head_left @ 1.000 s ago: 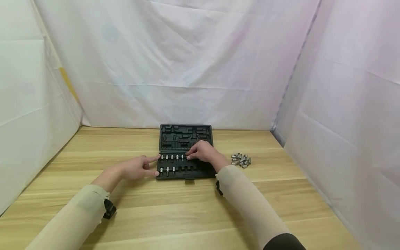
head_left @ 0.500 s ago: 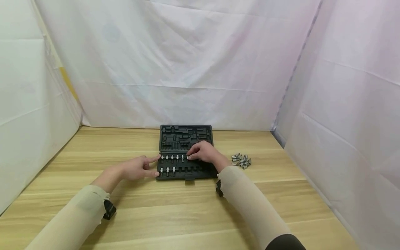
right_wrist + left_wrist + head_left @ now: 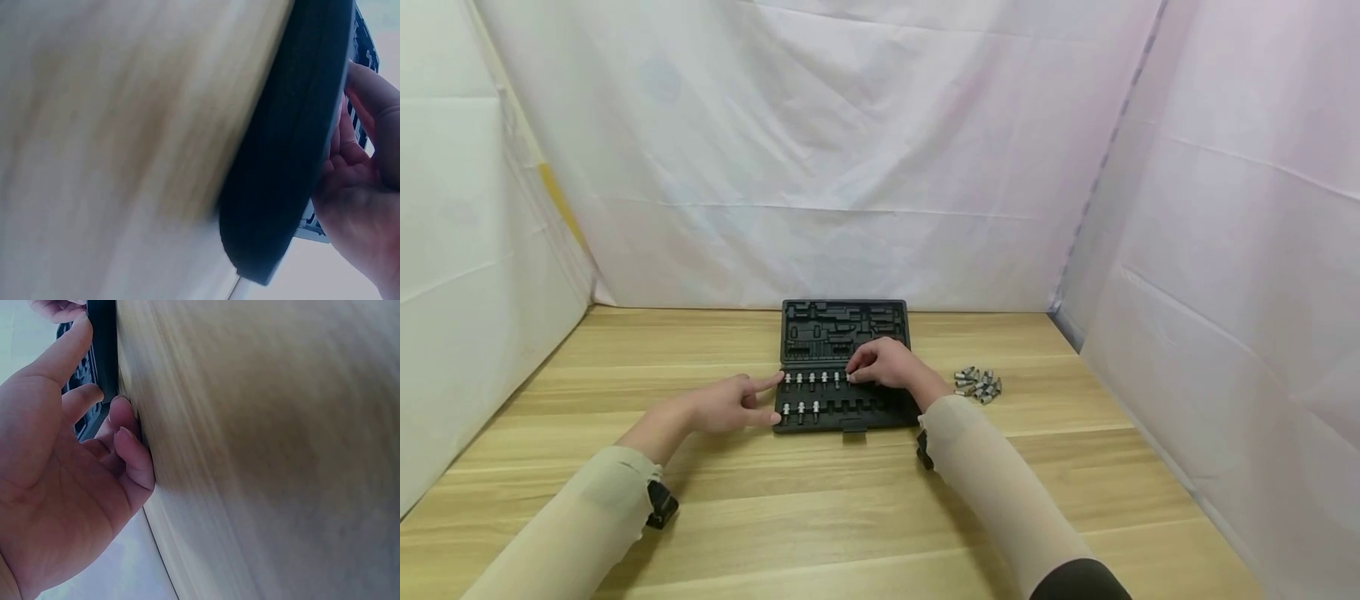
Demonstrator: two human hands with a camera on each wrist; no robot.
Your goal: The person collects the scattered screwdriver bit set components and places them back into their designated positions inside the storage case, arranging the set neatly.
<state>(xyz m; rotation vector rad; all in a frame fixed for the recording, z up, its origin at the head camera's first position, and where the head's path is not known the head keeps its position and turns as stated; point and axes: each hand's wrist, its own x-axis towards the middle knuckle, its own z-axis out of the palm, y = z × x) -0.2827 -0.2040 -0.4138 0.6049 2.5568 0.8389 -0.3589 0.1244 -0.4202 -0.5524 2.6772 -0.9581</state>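
A black tool case (image 3: pixel 880 414) lies open on the table, its lid with moulded recesses leaning at the back. Silver bit sockets stand in its two rows: several at the back, three at front left, such as a front bit socket (image 3: pixel 801 412). My right hand (image 3: pixel 889 364) reaches over the case and pinches a bit socket (image 3: pixel 849 377) at the right end of the back row. With index finger and thumb spread, my left hand (image 3: pixel 722 404) touches the case's left edge. In the left wrist view, my left hand's thumb (image 3: pixel 69 350) rests on the case edge while other fingers curl loosely.
A loose pile of bit sockets (image 3: pixel 979 385) lies on the wooden table (image 3: pixel 820 517) to the right of the case. White sheeting (image 3: pixel 820 167) hangs behind and on both sides. Each wrist carries a black camera, such as the left one (image 3: pixel 661 504).
The right hand's fingers have barely shifted at the same slot, and the bit socket under them shows more plainly than a second ago. The left hand stays at the case edge.
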